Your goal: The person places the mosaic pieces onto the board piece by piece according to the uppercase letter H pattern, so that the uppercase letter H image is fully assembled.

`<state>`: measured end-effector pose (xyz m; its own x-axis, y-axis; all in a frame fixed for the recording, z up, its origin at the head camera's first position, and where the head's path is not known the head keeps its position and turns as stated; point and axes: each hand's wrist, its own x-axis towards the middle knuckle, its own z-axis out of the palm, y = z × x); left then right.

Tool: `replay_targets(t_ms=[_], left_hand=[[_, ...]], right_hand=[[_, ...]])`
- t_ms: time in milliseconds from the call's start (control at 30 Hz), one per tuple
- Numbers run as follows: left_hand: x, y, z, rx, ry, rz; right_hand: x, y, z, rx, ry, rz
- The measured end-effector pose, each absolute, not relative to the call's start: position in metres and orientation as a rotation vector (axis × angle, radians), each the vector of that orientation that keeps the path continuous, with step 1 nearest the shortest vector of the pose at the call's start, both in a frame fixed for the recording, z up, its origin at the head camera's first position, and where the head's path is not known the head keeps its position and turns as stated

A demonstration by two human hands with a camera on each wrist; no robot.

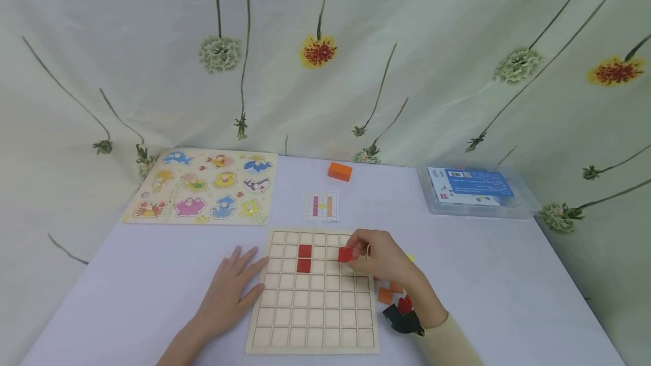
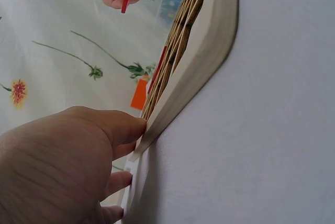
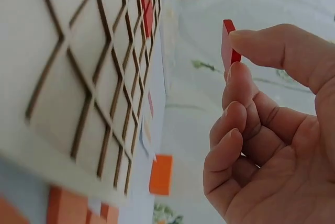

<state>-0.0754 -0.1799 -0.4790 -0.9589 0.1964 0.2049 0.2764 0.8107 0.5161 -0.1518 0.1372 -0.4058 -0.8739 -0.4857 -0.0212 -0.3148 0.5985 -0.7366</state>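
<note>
Nearest the head camera, my left forearm (image 1: pixel 189 335) is slanting in from the bottom edge. Beyond it, a sea-animal puzzle board (image 1: pixel 209 171) is lying flat on the counter (image 1: pixel 458 275). My left hand (image 1: pixel 231 290) is resting with fingers spread and straight, holding nothing, its fingertips touching the left edge of the wooden grid board (image 1: pixel 316 299). Two red square tiles (image 1: pixel 303 265) are sitting there, third column from the left, second and third rows from the top. A small pattern card (image 1: pixel 320 208) is lying just past the far edge, and an orange block (image 1: pixel 339 171) is standing beyond that.

The red tile in question (image 1: pixel 345 254) is hanging above the board's right side, clear of the surface, pinched by my right hand (image 1: pixel 378 254) between thumb and fingertip. In the head view it is lining up to the right of the two laid tiles, about level with the upper one; its flat face is looking roughly parallel to the grid. Being about square, it is showing no long axis. My right hand is having it directly; my left is well apart. Loose orange pieces (image 1: pixel 385 295) are lying beside the board's right edge, and farther right a clear plastic box (image 1: pixel 521 199) is sitting.
</note>
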Motion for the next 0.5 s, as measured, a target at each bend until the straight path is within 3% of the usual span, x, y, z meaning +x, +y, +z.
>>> replay_targets(t_ms=[500], left_hand=[[-0.076, -0.180, -0.481, -0.380, -2.849, -0.837]], right_hand=[[-0.141, 0.071, -0.427, -0.787, 2.476, -1.011]])
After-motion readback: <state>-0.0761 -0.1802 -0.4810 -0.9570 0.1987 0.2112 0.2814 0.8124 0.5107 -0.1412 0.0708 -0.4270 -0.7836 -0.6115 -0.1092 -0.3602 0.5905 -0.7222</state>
